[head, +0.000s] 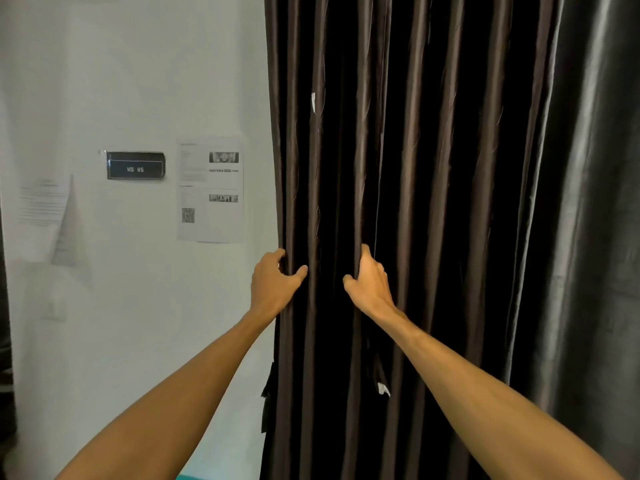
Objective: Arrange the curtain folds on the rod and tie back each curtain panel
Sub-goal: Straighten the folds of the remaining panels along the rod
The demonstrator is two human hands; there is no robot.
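Left hand (274, 283), right hand (370, 286) each gripping a fold of curtain (433, 150), white wall (121, 81), printed sheet (209, 188), black sign (135, 165)

Office-like workstation room: a "WS 05" wall sign (135, 165) beside printed notices (210, 188).

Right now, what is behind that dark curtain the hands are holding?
Nothing behind the curtain shows: its folds hide everything there. Only the white wall beside its left edge is visible. The left hand grips that edge, the right hand a fold.
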